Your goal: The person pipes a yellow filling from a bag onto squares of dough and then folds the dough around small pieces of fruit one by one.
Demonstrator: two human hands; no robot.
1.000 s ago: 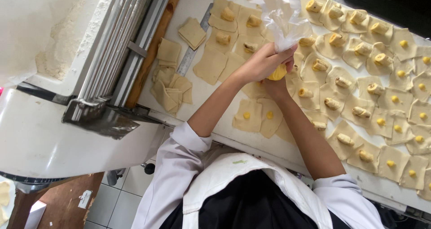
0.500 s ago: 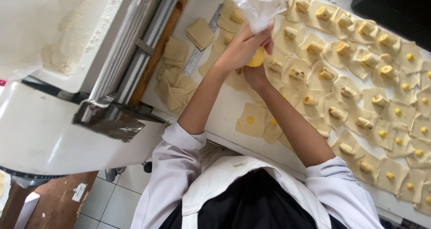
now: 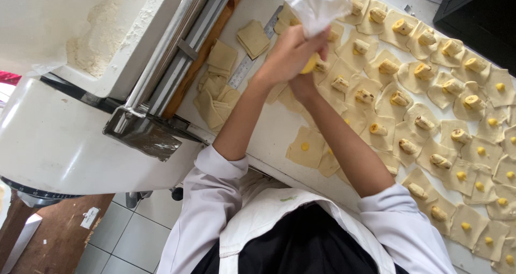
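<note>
Both my hands are clasped around a clear plastic piping bag [image 3: 317,5] with yellow filling [image 3: 310,65] at its lower end. My left hand [image 3: 287,53] wraps the bag from the left. My right hand [image 3: 304,87] sits just under it, mostly hidden. The bag's tip is held over the pale dough squares [image 3: 376,86] that cover the white table [image 3: 269,139]. Several squares carry a banana piece [image 3: 399,98], others only a yellow dot [image 3: 305,146]. The tip itself is hidden by my fingers.
A white dough-sheeting machine [image 3: 64,139] with flour [image 3: 91,48] on its belt stands to the left. A pile of dough scraps [image 3: 217,96] and a metal ruler [image 3: 251,54] lie beside its wooden edge. A dark box [image 3: 473,16] is at the top right. Tiled floor shows below.
My hands and the piping bag have shifted along the rows of dough squares, toward the far side of the table. The grip on the bag is unchanged.
</note>
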